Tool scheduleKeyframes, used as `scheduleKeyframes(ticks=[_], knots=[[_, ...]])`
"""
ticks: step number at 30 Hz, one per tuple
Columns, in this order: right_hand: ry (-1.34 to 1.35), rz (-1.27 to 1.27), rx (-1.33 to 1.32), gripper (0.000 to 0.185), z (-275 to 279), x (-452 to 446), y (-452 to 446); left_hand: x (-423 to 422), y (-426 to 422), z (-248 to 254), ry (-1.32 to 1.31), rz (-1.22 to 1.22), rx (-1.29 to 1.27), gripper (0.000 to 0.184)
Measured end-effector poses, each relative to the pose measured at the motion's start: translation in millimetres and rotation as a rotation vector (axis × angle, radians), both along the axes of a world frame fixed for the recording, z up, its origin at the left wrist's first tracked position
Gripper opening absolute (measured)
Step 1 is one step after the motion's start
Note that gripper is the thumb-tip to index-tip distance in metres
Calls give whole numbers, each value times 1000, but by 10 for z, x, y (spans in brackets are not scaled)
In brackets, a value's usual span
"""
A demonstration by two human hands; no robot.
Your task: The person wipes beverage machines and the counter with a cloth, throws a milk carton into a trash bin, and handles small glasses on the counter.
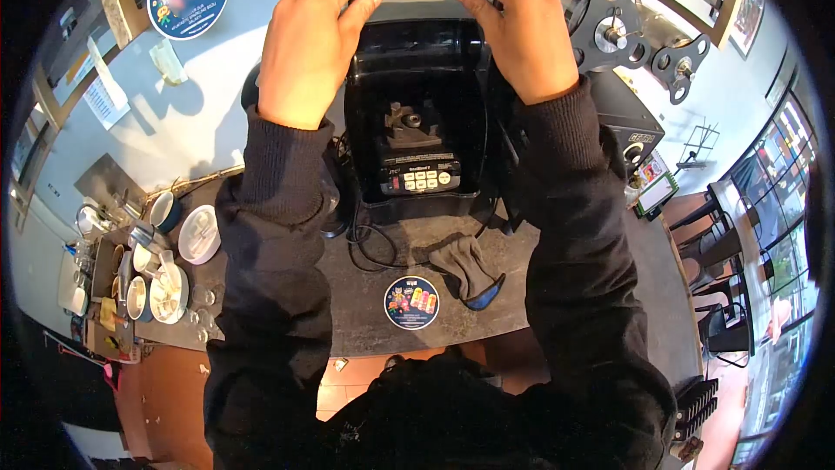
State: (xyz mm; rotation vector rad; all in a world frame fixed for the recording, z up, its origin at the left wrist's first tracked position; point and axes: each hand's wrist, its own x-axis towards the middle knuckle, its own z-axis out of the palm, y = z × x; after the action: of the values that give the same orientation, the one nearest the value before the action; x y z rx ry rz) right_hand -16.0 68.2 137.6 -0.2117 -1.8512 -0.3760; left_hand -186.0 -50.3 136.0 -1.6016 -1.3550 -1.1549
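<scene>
A black blender base [422, 176] with a keypad stands on the dark counter, inside a black sound cover. The cover's smoky, see-through lid [426, 7] is raised at the top of the view. My left hand [315, 44] holds the lid's left top edge, with fingertips over it and the thumb below. On the right top edge, my right hand [526, 31] grips in the same way. No jug sits on the base's drive socket.
A grey cloth [465, 268] and a round printed coaster [411, 303] lie on the counter [365, 331]. Bowls and cups [168, 292] crowd the left. Metal machine parts [609, 26] and a black box [635, 126] stand at the right. Stools [718, 296] are farther right.
</scene>
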Motion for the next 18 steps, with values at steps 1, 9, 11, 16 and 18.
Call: scheduleKeyframes(ticks=[1,9,11,16,18], knots=[[-1,0,-3,23,-19,2,5,10,-3,-10,-11,-3,13,24],[76,-12,4,22,-259,47,-51,134,-105,-173,-45,-7,42,20],[57,10,-30,22,-303,110,-126,162,-142,-243,-51,-38,31,18],[25,40,-130,23,-525,219,-289,254,-311,-455,-155,-45,-54,22],[33,66,-144,24,-621,252,-331,273,-373,-526,-150,-35,-118,22]])
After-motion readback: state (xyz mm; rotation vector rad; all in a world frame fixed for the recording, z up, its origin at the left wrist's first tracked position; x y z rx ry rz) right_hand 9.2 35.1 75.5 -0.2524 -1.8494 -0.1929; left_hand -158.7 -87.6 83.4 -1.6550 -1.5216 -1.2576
